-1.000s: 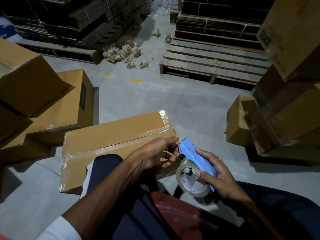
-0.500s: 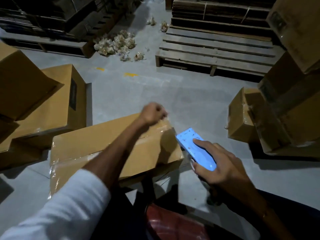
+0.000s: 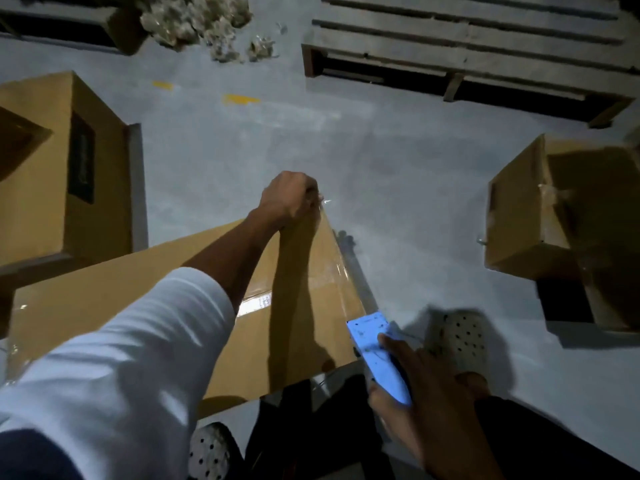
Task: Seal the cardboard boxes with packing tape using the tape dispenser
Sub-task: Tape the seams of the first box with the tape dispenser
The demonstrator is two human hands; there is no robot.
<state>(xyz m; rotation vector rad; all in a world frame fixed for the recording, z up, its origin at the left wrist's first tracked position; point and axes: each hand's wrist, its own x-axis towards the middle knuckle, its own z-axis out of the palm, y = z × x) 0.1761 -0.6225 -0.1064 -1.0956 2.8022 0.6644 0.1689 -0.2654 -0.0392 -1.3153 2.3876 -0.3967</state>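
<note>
A box lay on the floor before the person, with other boxes to either side.

The left hand (image 3: 289, 199) reached over the box (image 3: 145, 306) to its far right corner, while the right hand (image 3: 426, 386) held the tape dispenser (image 3: 377, 355) at the near right corner. A strip of tape (image 3: 356, 275) ran along the right edge between them. A second box (image 3: 45, 174) stood far left, a third (image 3: 540, 206) far right, and a pallet (image 3: 467, 50) lay behind.
</note>
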